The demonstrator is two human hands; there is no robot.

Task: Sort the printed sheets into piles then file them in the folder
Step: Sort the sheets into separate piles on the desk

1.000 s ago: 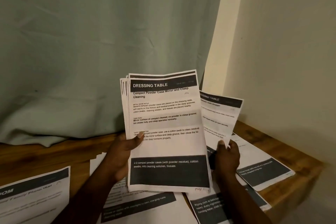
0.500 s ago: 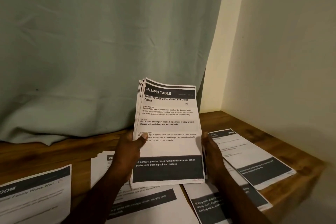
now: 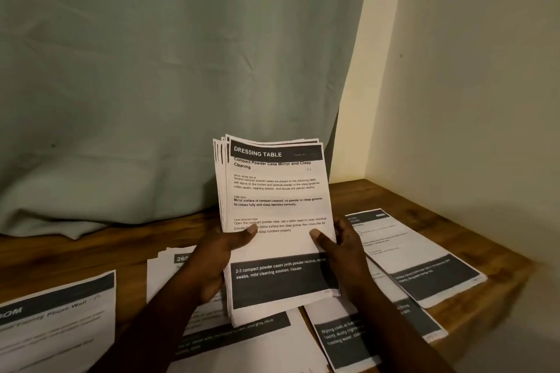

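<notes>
We hold a fanned stack of white printed sheets with black header bands (image 3: 278, 212) upright over the middle of the brown wooden worktop (image 3: 91, 248), left hand (image 3: 212, 263) and right hand (image 3: 342, 254) each gripping a side edge, thumbs on the "DRESSING TABLE" page. A flat pile of similar sheets (image 3: 403, 248) lies toward the far right corner. Best we peel one sheet only, matching headings first.

Left of the held stack (image 3: 278, 212), bare table (image 3: 75, 251) shows. Curtain (image 3: 151, 100) blocks behind it, wall (image 3: 469, 100) to its right
</notes>
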